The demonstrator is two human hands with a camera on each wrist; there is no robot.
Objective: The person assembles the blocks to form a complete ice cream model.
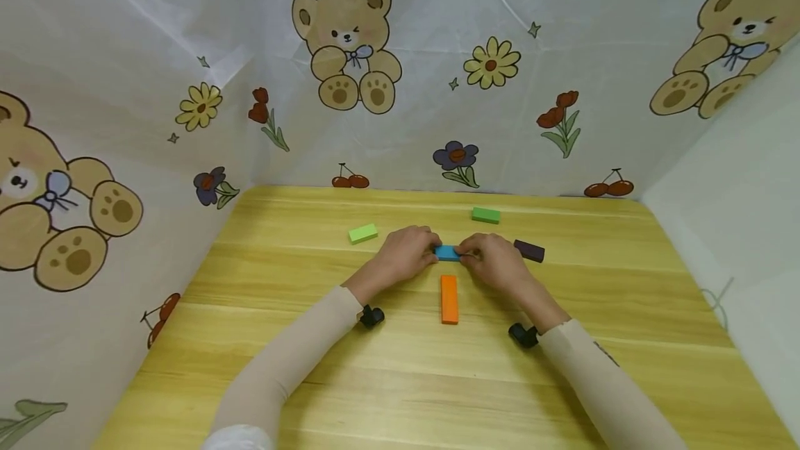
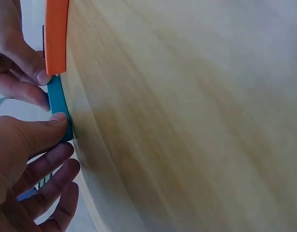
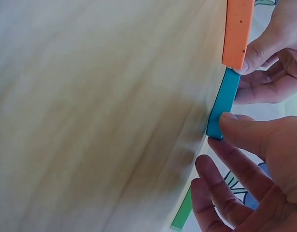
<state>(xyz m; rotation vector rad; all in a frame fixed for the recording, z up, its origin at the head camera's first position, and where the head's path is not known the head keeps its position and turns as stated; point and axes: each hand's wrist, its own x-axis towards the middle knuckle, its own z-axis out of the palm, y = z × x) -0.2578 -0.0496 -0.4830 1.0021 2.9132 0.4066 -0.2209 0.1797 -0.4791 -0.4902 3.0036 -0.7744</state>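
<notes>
A blue block lies flat on the wooden table, its long side running left to right. My left hand pinches its left end between thumb and fingers. At the other end, my right hand pinches it the same way. Both wrist views show the thumbs on the near face of the blue block, the other fingers loosely bent. Closer to me, an orange block lies lengthwise, apart from the blue one in the head view.
Behind the left hand lies a light green block. A darker green block sits farther back, and a dark purple block is just right of the right hand. Bear-printed cloth borders the table's back edge.
</notes>
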